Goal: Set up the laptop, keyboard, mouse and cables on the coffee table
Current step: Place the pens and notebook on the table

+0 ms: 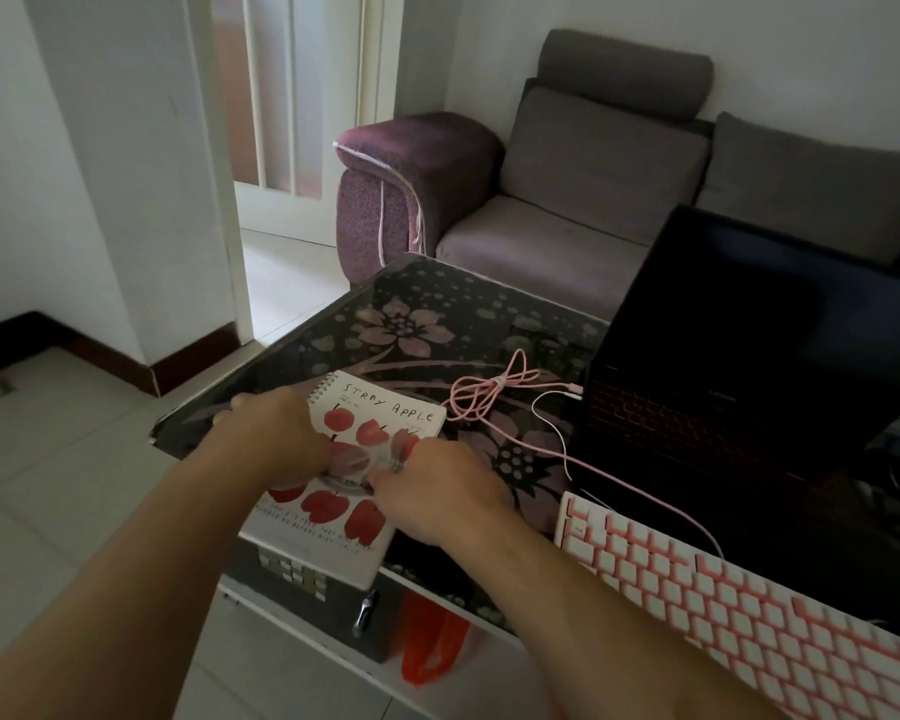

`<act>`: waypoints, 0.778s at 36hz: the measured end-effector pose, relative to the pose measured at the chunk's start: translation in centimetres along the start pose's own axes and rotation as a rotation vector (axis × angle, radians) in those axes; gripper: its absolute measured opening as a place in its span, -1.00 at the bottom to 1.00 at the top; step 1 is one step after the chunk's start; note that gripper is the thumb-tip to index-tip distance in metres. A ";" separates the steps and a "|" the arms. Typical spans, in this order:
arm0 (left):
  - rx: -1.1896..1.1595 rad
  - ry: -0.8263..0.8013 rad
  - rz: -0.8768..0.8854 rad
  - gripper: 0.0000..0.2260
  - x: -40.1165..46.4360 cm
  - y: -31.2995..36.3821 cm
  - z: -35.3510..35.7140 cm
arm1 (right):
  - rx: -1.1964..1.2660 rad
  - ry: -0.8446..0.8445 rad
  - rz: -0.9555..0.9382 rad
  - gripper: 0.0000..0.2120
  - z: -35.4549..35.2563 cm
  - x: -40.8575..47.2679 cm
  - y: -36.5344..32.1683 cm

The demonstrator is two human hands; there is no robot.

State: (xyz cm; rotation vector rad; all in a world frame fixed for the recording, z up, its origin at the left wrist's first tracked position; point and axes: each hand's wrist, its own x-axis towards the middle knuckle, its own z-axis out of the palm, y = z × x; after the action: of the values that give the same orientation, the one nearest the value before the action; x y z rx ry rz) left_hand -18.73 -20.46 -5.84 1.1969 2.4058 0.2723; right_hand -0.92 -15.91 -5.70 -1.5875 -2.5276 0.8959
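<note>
step: looks like tidying, both hands on the notebook [380, 413] | left hand [276, 433] fingers curled at its edge, right hand [437, 491] grip can't tell | laptop [739, 356] open far right, keyboard [723, 589] in front of it, pink cable [489, 392] between | mouse not visible | next: probably shift notebook aside

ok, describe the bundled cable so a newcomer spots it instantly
Start at the dark floral glass coffee table. Between the apple-print notebook and the open black laptop lies the pink cable. Unlike the loose white cable beside it, it is looped and tied at its middle.
</note>
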 end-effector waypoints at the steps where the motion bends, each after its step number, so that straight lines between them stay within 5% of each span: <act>1: -0.023 -0.001 0.003 -0.63 -0.2 0.3 -0.1 | -0.026 0.012 0.015 -0.75 -0.1 0.3 0.0; 10: -0.168 0.090 0.058 -0.37 -0.3 2.0 1.3 | -0.163 0.122 0.096 -0.60 -1.2 1.6 1.0; 17: -0.089 0.078 0.100 -0.46 -1.0 2.2 1.3 | -0.158 0.155 0.081 -0.68 -2.1 1.1 1.6; 21: -0.038 0.118 0.160 -0.54 -2.0 3.1 1.7 | -0.117 0.244 -0.058 -0.44 -1.7 1.4 2.0; 28: 0.021 0.098 0.154 -0.60 -2.1 4.1 1.6 | -0.176 0.118 -0.228 -0.47 -1.5 2.3 2.6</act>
State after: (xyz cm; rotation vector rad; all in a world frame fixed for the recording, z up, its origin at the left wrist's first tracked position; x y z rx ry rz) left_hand -13.96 -19.72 -5.19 1.4117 2.4068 0.3619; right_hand 0.61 -12.47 -6.30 -1.3078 -2.6935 0.5529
